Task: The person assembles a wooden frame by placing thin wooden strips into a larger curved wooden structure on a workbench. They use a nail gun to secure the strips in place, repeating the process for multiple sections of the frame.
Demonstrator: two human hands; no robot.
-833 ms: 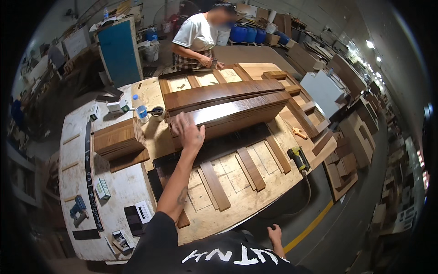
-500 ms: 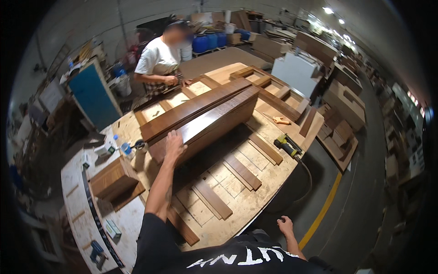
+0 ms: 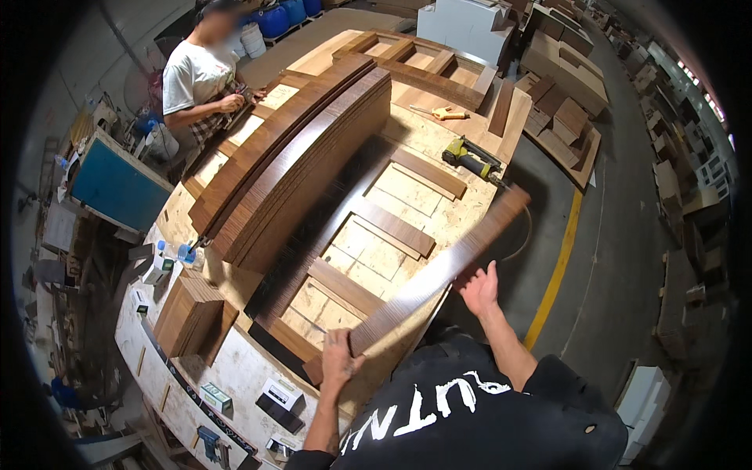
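Note:
A long brown wooden board (image 3: pixel 439 270) slants along the bench's near edge, close to my body. My left hand (image 3: pixel 341 360) is closed around its near left end. Beside the board's near side, farther right, my right hand (image 3: pixel 479 290) has its palm turned up and fingers apart; whether the fingertips touch the board I cannot tell. Short wooden slats (image 3: pixel 395 223) lie in pairs across the bench beyond it. A dark glossy board (image 3: pixel 321 223) runs along the foot of a tall stack of long boards (image 3: pixel 313 157).
A yellow-green nail gun (image 3: pixel 472 159) with a hose lies at the bench's right edge, near an orange-handled tool (image 3: pixel 446 113). Wooden frames (image 3: pixel 439 74) lie at the far end. A co-worker (image 3: pixel 200 78) stands across the bench. Small boxes (image 3: pixel 215 397) and a blue power tool (image 3: pixel 210 442) sit at left.
My left hand has left the stack and come toward me, now holding a long board. My right hand has risen to that board. A dark board now lies beside the stack. The view has shifted.

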